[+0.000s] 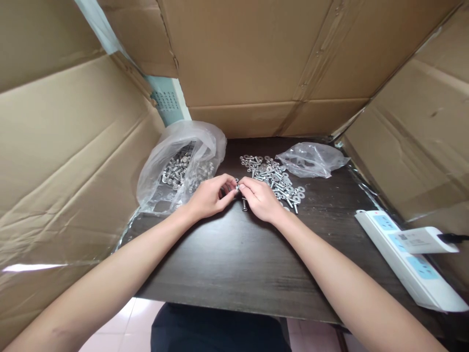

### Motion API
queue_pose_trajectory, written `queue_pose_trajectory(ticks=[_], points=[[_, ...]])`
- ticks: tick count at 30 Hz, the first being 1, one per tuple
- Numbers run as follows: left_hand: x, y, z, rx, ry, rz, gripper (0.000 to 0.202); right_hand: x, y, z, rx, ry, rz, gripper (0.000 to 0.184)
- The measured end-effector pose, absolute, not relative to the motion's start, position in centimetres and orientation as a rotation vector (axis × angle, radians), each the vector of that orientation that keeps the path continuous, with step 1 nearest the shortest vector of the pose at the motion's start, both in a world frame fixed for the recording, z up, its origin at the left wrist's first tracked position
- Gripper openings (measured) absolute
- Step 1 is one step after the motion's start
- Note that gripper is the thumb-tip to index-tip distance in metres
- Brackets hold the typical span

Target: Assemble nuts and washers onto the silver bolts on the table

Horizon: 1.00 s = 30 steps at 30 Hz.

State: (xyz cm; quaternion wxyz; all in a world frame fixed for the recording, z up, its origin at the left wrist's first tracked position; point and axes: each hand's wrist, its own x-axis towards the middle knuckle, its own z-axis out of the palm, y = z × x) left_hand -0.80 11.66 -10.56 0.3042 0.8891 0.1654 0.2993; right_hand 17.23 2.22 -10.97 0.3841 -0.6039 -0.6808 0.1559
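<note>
My left hand (215, 196) and my right hand (259, 197) meet over the middle of the dark table. Between their fingertips is a small shiny metal fastener (237, 187); both hands are closed on it in a pinch. Fingers cover most of it, so its exact kind is hidden. A bolt (245, 204) shows just below my right fingers; whether it lies on the table or hangs from the hand I cannot tell. Right behind my right hand spreads a loose pile of bolts, nuts and washers (278, 181).
A clear plastic bag (198, 131) full of metal fasteners stands at left. Another, flattened plastic bag (311, 159) lies at the back right. A white power strip (395, 266) with a plugged-in adapter (425, 239) runs along the right. Cardboard walls (256, 58) enclose the table (220, 264).
</note>
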Motion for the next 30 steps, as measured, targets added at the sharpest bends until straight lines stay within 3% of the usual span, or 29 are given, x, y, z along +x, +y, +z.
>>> queue_pose_trajectory(ticks=[11,30], points=[[-0.80,11.70,-10.44,2.316,0.477,0.791,0.014,17.23,1.97,-10.98,-1.521,-1.689,0.393,0.016],[-0.79,11.67,-10.49,2.327,0.457,0.786,0.014,17.10,2.02,-10.78,-1.565,-1.723,0.385,0.029]])
